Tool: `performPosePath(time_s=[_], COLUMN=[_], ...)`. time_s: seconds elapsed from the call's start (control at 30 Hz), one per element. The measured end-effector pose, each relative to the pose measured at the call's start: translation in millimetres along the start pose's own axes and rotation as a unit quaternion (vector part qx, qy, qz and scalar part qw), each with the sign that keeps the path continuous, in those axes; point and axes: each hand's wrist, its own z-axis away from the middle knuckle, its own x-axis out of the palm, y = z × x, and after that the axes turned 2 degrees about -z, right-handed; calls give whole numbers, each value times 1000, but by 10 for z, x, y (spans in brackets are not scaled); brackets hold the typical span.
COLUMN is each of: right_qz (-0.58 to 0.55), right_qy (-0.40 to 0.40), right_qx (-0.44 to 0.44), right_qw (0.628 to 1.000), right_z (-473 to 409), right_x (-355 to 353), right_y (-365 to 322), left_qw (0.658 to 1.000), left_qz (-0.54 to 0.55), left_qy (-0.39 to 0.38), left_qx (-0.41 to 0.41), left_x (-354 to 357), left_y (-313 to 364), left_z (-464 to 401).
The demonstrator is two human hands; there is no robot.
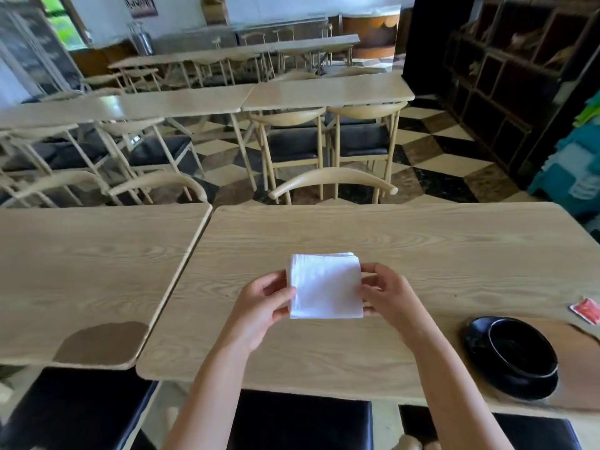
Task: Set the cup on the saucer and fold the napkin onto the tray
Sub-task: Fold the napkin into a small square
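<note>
A white napkin [325, 287], folded into a square, is held above the middle of the wooden table [422, 248]. My left hand [264, 300] pinches its left edge and my right hand [386, 292] pinches its right edge. At the right, a black cup [522, 349] sits on a black saucer [519, 384]. The saucer rests on a brown wooden tray [574, 352], whose right part runs out of view.
A red sachet [586, 309] lies on the table beyond the tray. A second table [81, 271] adjoins at the left with a narrow gap between. Dark-cushioned seats stand at the near edge and a wooden chair [331, 181] at the far edge.
</note>
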Motion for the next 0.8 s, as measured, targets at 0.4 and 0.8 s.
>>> performPosePath(time_s=[0.4, 0.8], right_qz=[-16, -30], right_qy=[61, 176], right_qx=[-75, -37], right_qw=[995, 983], right_z=[898, 2106], right_x=[-139, -762], right_y=[-432, -273], left_qw=[994, 987], left_qz=[-42, 24], left_qy=[-18, -145], left_qx=[95, 71], left_x=[247, 925], left_y=[345, 1], left_z=[674, 1512])
